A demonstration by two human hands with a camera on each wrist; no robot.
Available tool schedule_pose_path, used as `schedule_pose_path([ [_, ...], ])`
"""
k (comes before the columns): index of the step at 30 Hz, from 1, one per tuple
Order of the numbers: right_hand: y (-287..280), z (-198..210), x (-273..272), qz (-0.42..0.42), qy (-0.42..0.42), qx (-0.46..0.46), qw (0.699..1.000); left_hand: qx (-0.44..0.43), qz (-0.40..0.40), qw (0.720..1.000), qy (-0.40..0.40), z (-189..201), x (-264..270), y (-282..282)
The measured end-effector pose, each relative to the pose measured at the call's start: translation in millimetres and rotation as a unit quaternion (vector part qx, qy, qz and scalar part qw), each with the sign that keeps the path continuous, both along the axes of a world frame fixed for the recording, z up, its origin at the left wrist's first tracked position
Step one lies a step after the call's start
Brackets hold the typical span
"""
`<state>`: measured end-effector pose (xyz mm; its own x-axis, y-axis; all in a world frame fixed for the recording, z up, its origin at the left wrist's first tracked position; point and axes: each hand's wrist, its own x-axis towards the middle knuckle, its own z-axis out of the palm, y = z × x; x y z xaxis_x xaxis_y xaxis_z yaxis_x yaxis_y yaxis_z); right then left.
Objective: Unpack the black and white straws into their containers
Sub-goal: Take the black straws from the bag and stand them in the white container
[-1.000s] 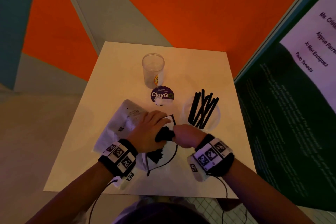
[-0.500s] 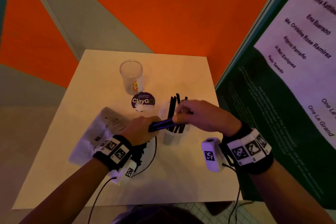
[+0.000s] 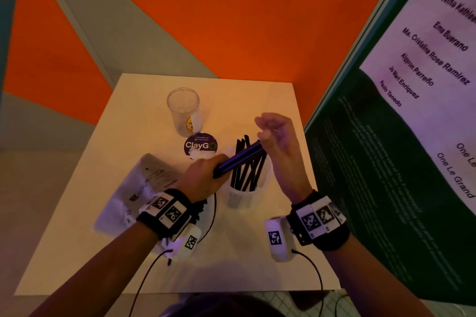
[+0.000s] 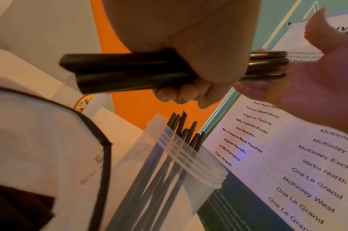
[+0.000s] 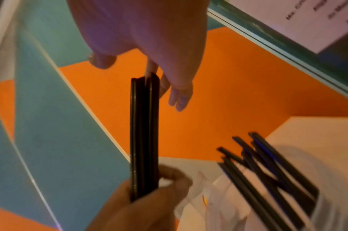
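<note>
— Black straws, a bundle point(image 3: 238, 159), are gripped by the curled left hand point(image 3: 199, 177) above the desk point(image 3: 103, 252); is its far end seen?

— Only partly. That end is touched by the right hand point(image 3: 279, 141), fingers loosely bent; a real grip cannot be told. More black straws point(image 3: 248, 170) are standing in the translucent container point(image 3: 257, 193) just below the bundle. White straws cannot be made out; the clear cup point(image 3: 183, 110) is seen behind.
</note>
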<state>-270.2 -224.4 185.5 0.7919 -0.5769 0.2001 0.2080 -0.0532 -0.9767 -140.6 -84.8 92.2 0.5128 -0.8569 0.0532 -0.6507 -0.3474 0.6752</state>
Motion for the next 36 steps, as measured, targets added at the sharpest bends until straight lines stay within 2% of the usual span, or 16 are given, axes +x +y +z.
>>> schedule_pose_path([
  [2, 10, -2, 1, 0.012, -0.041, 0.073, 0.996, -0.03, 0.003, 0.999, 0.033, 7, -3, -10],
  [4, 19, -4, 4, 0.024, -0.064, 0.097, 0.993, -0.052, -0.002, 0.997, 0.063, 14, -8, -22],
  [9, -4, 10, 7, -0.012, -0.104, 0.063, 0.993, -0.055, -0.012, 0.991, 0.121, 19, -5, -33],
  [12, -28, 6, 5, -0.067, -0.099, 0.017, 0.993, -0.044, 0.01, 0.996, 0.076, 3, 7, -17],
  [15, -38, -19, 5, -0.11, -0.035, -0.043, 0.992, -0.02, 0.017, 1.0, -0.003, -16, 14, 7],
  [20, -38, -73, 3, -0.131, 0.083, -0.123, 0.98, 0.014, 0.016, 1.0, 0.004, -37, 20, 43],
  [25, -43, -87, 10, -0.129, 0.188, -0.093, 0.969, 0.06, -0.007, 0.998, -0.037, -41, 28, 65],
  [27, -41, -83, 11, -0.147, 0.193, -0.154, 0.958, 0.082, -0.021, 0.995, -0.05, -44, 32, 72],
  [30, -25, -67, 11, -0.177, 0.113, -0.296, 0.932, 0.104, -0.046, 0.992, -0.057, -48, 38, 80],
  [32, 0, -58, 16, -0.156, 0.062, -0.354, 0.92, 0.124, -0.049, 0.989, -0.069, -52, 41, 86],
  [33, 14, -57, 20, -0.121, 0.052, -0.368, 0.921, 0.132, -0.047, 0.988, -0.065, -55, 43, 88],
  [34, 29, -58, 23, -0.065, 0.058, -0.371, 0.924, 0.14, -0.045, 0.988, -0.051, -56, 44, 91],
  [36, 59, -65, 33, 0.08, 0.141, -0.355, 0.921, 0.156, -0.043, 0.987, -0.021, -59, 46, 96],
])
